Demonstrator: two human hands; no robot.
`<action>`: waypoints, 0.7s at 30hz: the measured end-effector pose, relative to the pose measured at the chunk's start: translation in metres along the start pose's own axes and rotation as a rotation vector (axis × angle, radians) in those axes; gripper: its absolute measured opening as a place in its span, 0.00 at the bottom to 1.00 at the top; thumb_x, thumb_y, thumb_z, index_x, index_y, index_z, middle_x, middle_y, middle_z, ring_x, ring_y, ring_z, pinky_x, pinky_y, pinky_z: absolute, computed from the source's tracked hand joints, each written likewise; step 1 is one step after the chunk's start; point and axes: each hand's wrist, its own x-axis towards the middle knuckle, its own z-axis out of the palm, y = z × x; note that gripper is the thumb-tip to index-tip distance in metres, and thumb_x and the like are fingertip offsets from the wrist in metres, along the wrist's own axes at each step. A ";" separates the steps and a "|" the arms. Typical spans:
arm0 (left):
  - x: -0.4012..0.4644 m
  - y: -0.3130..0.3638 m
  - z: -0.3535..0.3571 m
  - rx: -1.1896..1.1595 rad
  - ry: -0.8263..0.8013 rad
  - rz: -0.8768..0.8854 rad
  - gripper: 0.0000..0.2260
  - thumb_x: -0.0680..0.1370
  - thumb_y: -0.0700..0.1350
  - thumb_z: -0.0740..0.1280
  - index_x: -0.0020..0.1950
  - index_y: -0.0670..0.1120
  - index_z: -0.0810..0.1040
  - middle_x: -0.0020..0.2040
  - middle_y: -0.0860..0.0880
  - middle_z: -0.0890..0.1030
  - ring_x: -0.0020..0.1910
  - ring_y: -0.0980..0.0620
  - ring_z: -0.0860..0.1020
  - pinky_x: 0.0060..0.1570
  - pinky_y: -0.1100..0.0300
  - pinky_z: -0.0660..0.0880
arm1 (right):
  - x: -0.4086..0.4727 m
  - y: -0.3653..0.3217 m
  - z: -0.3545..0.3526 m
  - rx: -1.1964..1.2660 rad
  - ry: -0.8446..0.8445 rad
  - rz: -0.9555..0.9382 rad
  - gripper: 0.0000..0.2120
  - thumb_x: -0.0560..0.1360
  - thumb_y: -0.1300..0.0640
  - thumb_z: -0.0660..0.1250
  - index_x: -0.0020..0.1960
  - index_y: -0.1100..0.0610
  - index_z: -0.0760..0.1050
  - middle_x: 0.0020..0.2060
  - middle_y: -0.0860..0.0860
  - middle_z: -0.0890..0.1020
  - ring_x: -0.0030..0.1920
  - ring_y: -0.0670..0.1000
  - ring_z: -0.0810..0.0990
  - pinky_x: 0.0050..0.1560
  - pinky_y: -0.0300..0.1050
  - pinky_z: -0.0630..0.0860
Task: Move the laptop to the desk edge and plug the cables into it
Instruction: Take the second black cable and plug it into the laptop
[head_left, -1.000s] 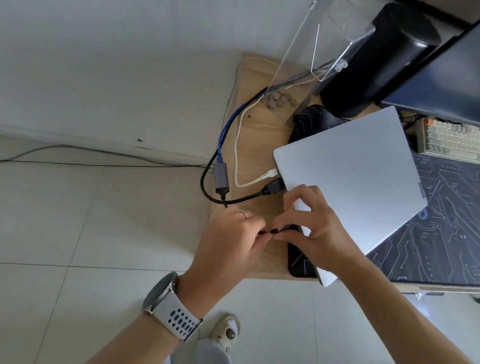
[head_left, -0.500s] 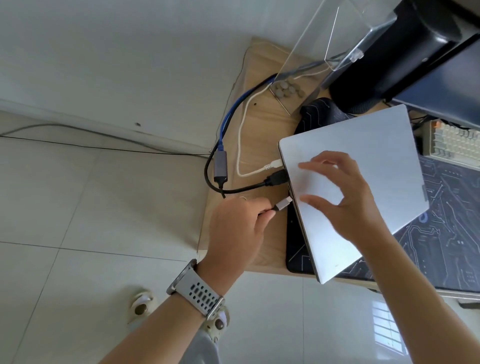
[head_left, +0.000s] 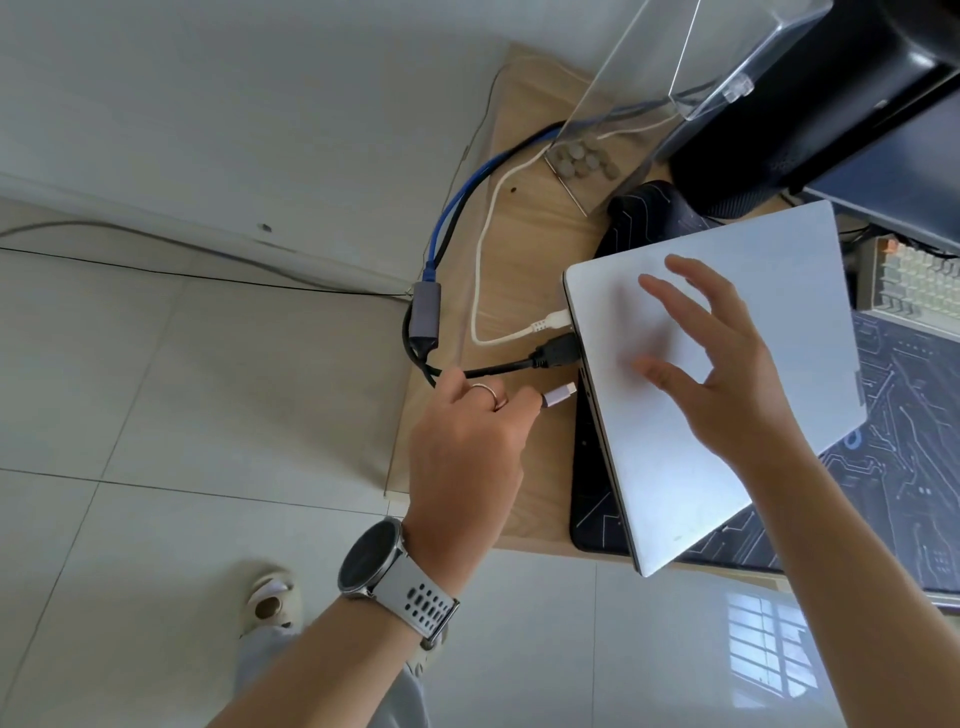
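Note:
The closed silver laptop (head_left: 779, 322) lies at the left end of the wooden desk (head_left: 524, 249), partly on a dark desk mat (head_left: 914, 467). A white cable (head_left: 553, 319) and a black cable (head_left: 556, 351) sit plugged into its left side. My left hand (head_left: 467, 441) pinches a grey plug (head_left: 560, 394) whose metal tip points at the laptop's left edge, a small gap away. My right hand (head_left: 706, 353) hovers over the lid with its fingers spread, holding nothing.
A grey adapter (head_left: 425, 312) with a blue cable (head_left: 457, 202) hangs at the desk's left edge. A clear acrylic stand (head_left: 675, 78), a black tower (head_left: 810, 104) and a keyboard (head_left: 914, 283) stand behind the laptop. Tiled floor lies below.
My right hand let go of the plug and rose over the lid with fingers spread. My left hand carried the grey plug up beside the laptop's left side.

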 end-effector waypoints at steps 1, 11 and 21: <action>0.001 0.000 0.000 -0.004 0.005 -0.001 0.14 0.64 0.28 0.74 0.33 0.45 0.75 0.26 0.51 0.71 0.32 0.51 0.63 0.20 0.61 0.63 | 0.001 0.000 0.000 0.002 -0.001 -0.003 0.27 0.71 0.56 0.69 0.69 0.49 0.68 0.71 0.48 0.66 0.71 0.49 0.63 0.67 0.45 0.63; 0.008 0.006 0.006 -0.042 0.053 0.011 0.14 0.67 0.27 0.72 0.31 0.44 0.75 0.26 0.50 0.71 0.32 0.52 0.60 0.26 0.62 0.57 | 0.002 0.007 0.004 -0.015 -0.031 -0.018 0.28 0.72 0.57 0.70 0.70 0.50 0.68 0.72 0.50 0.65 0.72 0.49 0.62 0.67 0.36 0.59; 0.007 0.004 0.010 -0.073 0.074 0.030 0.13 0.66 0.25 0.70 0.33 0.43 0.77 0.28 0.50 0.74 0.32 0.50 0.64 0.23 0.56 0.66 | 0.002 0.010 0.007 0.017 -0.029 -0.036 0.26 0.72 0.55 0.68 0.69 0.51 0.69 0.72 0.50 0.66 0.71 0.51 0.64 0.67 0.33 0.61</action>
